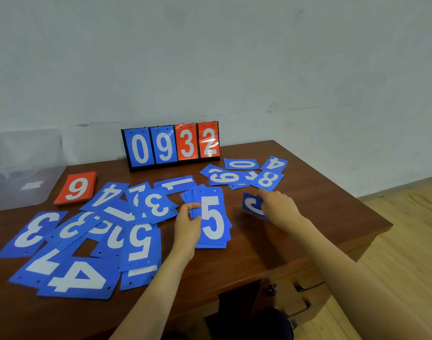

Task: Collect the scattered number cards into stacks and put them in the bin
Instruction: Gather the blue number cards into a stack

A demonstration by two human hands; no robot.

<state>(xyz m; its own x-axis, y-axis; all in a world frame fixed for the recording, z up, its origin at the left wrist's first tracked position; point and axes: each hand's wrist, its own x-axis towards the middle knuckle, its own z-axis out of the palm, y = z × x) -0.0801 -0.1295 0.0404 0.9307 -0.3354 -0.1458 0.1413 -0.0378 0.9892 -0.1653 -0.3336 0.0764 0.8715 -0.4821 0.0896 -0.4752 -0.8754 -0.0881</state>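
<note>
1. Left hand [188, 218]: thumb on top, fingers beneath, clamped on the left edge of the blue stack [211, 217], "5" uppermost. The stack is slightly fanned at its far end. I cannot tell whether it rests on the table [308, 217] or sits just above it. The side grip probably leaves the top face free for the next card.
2. Right hand [278, 203]: palm down, fingers curled over the right part of a single blue card [251, 204] just right of the stack. It reads as a pinch, though the contact underneath is hidden. The card looks tipped off the wood.
3. Pose: the left forearm runs nearly straight ahead and the right angles in from the right. Both wrists are low.
4. Judgement: the step in hand is adding this card to the stack.
5. Loose cards left to gather: a big overlapped left scatter [75, 241] and a smaller far-right cluster [247, 175].
6. Red stack [76, 188], "9" on top and squared, lies near the translucent bin [21, 190] at the table's far-left corner. It is likely staged for dropping in. The bin's contents are not legible.
7. Scoreboard [170, 146] stands upright at the back and reads 0932.
</note>
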